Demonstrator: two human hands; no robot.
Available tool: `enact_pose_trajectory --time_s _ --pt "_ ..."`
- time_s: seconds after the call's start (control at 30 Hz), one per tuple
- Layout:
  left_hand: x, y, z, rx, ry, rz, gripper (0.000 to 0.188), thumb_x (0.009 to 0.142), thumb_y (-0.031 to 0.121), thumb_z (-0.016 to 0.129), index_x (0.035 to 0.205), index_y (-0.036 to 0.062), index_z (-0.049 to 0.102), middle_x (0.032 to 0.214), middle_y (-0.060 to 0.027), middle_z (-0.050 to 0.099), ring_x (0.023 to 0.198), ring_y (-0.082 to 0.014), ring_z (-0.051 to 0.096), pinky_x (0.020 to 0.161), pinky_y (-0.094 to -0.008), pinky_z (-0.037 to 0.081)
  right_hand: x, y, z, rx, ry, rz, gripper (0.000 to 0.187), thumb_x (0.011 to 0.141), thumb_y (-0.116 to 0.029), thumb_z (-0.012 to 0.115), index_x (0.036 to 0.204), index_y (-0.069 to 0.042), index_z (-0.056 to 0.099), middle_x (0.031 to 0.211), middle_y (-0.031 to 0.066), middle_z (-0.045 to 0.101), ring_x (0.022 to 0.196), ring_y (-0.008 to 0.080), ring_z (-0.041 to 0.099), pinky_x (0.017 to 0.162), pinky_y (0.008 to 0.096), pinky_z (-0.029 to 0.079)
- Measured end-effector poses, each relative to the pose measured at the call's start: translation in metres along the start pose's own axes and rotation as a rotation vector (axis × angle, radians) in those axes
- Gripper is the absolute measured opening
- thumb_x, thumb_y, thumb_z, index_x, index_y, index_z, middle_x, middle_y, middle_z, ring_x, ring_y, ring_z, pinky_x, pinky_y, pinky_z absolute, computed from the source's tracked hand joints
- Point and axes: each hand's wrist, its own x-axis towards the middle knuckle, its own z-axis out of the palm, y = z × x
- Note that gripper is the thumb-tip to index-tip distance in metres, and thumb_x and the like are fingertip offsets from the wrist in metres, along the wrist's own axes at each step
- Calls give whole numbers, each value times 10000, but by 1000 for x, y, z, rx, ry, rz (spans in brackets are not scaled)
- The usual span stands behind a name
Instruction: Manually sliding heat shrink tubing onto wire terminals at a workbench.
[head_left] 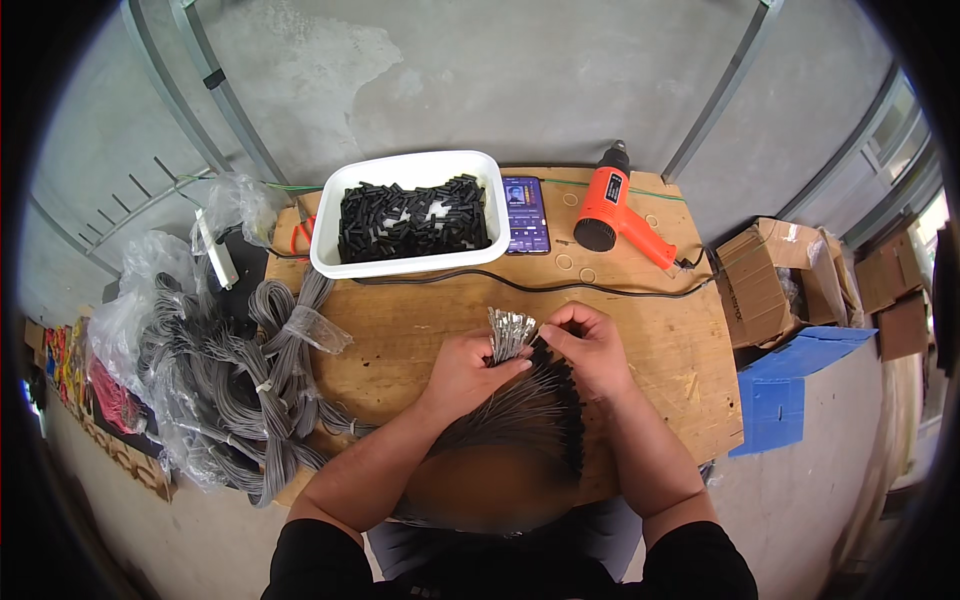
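My left hand (462, 372) is closed around a bundle of thin grey wires (500, 412), just above the table's middle. Bright metal terminals (512, 328) stick up in a cluster from its grip. Against the right side of that cluster, my right hand (592, 352) pinches a short black sleeve (541, 342), mostly hidden by the fingertips. Below the right hand, many wire ends carry black sleeves (574, 425), lined up in a dark row. The wires run back toward my lap, where a blurred patch hides part of them.
A white tub (325, 245) of short black tubes stands at the back, beside a phone (528, 215) and an orange heat gun (610, 205). A black cable (520, 286) crosses the wooden table. Grey wire bundles (265, 390) pile up left; cardboard boxes (750, 285) stand right.
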Motion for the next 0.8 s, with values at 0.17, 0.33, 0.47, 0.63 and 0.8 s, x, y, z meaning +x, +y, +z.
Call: enact_pose_trajectory --time_s 0.17,0.33,0.47,0.63,0.8 --pt "-1 -15 -1 -289 -35 -168 169 863 92 745 1009 7 744 950 -54 730 849 -101 666 764 -258 525 -2 -3 2 130 -40 -4 39 886 -11 703 880 -23 667 784 2 665 679 40 574 620 197 461" --pt "-1 -11 -1 -629 -2 -261 167 891 29 706 1039 -48 708 956 -49 708 858 -95 643 786 -240 521 -4 0 5 166 -66 -19 20 885 2 699 893 -9 683 828 31 692 734 67 615 687 218 500" --pt "-1 -13 -2 -646 -19 -241 150 890 26 707 1026 -37 709 939 -41 704 847 -94 640 789 -245 519 -3 0 3 240 -115 63 24 883 1 701 902 -2 686 848 41 697 757 71 621 706 223 506" --pt "0 -15 -2 -609 4 -233 135 881 26 717 1003 -31 710 926 -33 700 837 -88 637 776 -245 517 -1 5 2 199 -133 61 26 884 -5 704 904 1 687 865 37 694 764 68 619 717 220 506" --pt "0 -16 -2 -582 52 -256 115 877 30 724 978 -24 710 912 -23 696 822 -81 630 758 -239 510 1 0 0 322 -154 160 74 902 -6 631 975 1 622 827 44 644 678 93 556 630 219 449"
